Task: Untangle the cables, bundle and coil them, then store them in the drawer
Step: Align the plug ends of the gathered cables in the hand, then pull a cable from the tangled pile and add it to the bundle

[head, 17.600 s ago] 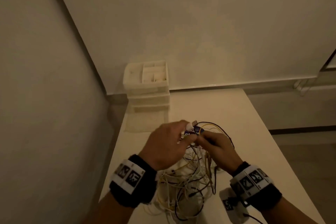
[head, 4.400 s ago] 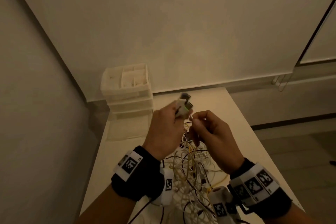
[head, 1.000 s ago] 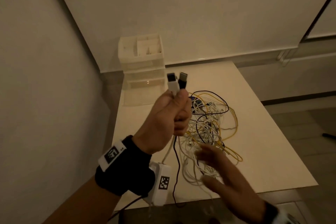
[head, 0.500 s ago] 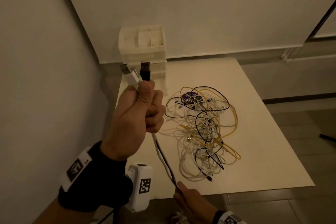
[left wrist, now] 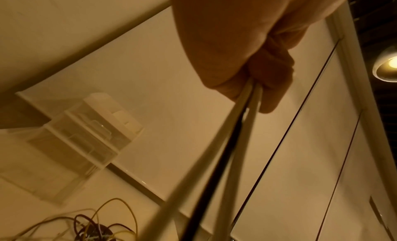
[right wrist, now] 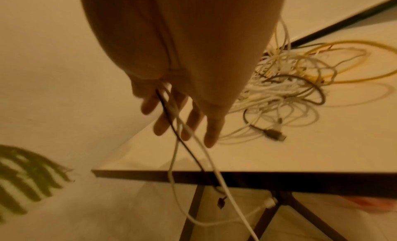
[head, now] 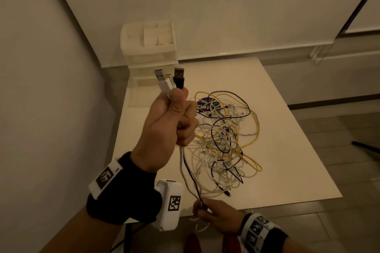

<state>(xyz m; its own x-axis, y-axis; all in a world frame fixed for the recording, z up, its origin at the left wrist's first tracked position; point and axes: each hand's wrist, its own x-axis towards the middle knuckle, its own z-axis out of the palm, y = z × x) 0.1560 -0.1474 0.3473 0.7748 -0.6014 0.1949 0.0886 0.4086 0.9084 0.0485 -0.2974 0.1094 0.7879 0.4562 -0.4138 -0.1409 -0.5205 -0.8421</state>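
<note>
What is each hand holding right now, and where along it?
The left hand grips white and black USB cables just below their plugs; the right hand holds the same cables farther down, near the table edge.

Inside the left hand (head: pixel 167 123) the held cables (head: pixel 186 170) were hidden by the curled fingers, so we could not tell how they lay in the grip. In the right wrist view the right hand (right wrist: pixel 182 109) was motion-blurred, and its back covered where the strands passed between the fingers. Their loose ends hung below the table (right wrist: pixel 236 159) edge, smeared; one ran off the bottom border. We could not separate individual wires in the tangled pile (head: pixel 224 139). The purple label (head: pixel 204 104) beneath it was partly covered, its text incomplete. The drawer unit (head: pixel 150 51) compartments were too dim to read.
</note>
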